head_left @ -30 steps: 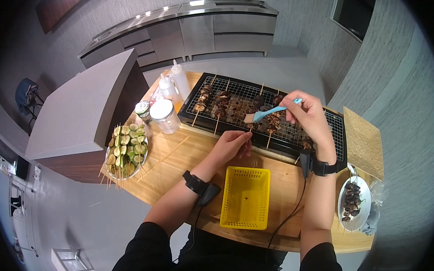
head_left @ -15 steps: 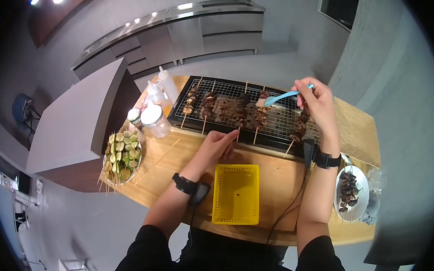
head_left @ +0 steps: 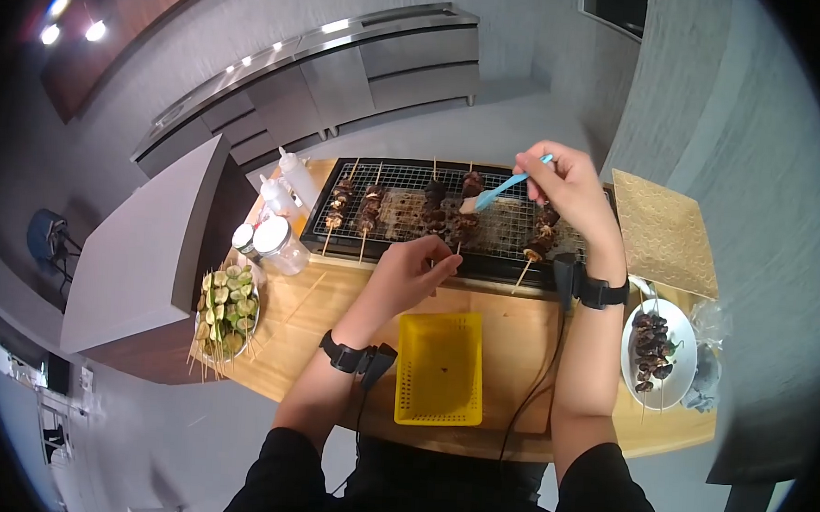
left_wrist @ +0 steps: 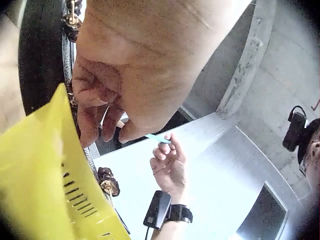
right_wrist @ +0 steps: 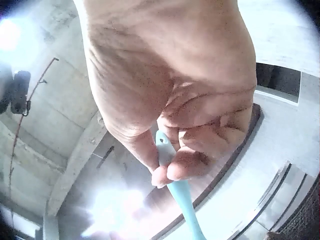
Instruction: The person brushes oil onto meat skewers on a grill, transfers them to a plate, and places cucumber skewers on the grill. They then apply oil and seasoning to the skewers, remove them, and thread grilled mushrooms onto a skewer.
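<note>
My right hand (head_left: pixel 569 190) pinches the light-blue handle of a basting brush (head_left: pixel 498 195) between thumb and forefinger; its handle end also shows in the right wrist view. The brush's pale bristles lie against a browned meat skewer (head_left: pixel 466 224) on the black grill (head_left: pixel 506 231). At that skewer's near stick end, my left hand (head_left: pixel 411 273) pinches with thumb and forefinger. In the left wrist view the left hand's palm hides most of the grill. Several other meat skewers lie across the wire mesh, one (head_left: pixel 543 233) just below my right hand.
A yellow plastic basket (head_left: pixel 404 385) stands before the grill. To the left are squeeze bottles (head_left: pixel 297 178), a lidded jar (head_left: pixel 282 247) and a plate of sliced green vegetable skewers (head_left: pixel 229 307). On the right lie a gold board (head_left: pixel 667 234) and a white plate (head_left: pixel 683 352) with dark skewers.
The brush has moved right from the third skewer to the fourth. My left hand has left the third skewer's stick and shifted to the fourth's. The head view has turned slightly.
</note>
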Demonstrator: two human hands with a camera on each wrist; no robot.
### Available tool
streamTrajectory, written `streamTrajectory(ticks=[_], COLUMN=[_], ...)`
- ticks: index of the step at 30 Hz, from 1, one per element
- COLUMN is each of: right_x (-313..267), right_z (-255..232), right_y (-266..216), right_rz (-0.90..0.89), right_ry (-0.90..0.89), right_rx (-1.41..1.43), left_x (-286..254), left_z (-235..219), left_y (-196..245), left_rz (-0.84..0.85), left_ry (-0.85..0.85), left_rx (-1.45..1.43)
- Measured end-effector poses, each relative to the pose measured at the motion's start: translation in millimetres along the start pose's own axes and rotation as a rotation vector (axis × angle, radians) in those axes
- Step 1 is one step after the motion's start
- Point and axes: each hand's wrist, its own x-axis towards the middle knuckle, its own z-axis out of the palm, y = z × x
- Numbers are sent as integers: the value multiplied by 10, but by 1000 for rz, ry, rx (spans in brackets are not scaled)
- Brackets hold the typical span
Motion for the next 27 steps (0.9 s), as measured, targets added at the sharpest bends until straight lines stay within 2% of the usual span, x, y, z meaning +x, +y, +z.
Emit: streamTrajectory(ticks=[1,4,7,10,13,16,19,22,25,27], right_x=[10,-20,30,7,31,58,19,50,41,43], right_z=[7,22,28,43,56,61,61,49,6,-12], right_y=[25,-35,52,23,75,106,50,80,98,118], right_rz=[-9,84,38,84,79,83,96,96,147,160], right_ry=[-18,-88,-11,-71,-52,-60,-149,-72,-122,-48], right_rx=[-16,-74,7,-69,-6,-15,-83,16,-104,-54], left_x=[49,162,195,227,283,352,391,417,414,408], left_z=[1,-13,-15,-47,-84,-120,-137,-120,-126,-105], left_y=[-47,-135,-74,18,99,120,137,68,86,3], left_rz=[10,-32,-28,-83,-94,-53,-10,-19,-44,-20], left_ry=[13,-115,-166,-196,-217,-251,-266,-273,-281,-286], left_rx=[-15,-197,-202,-84,42,102,159,152,134,68])
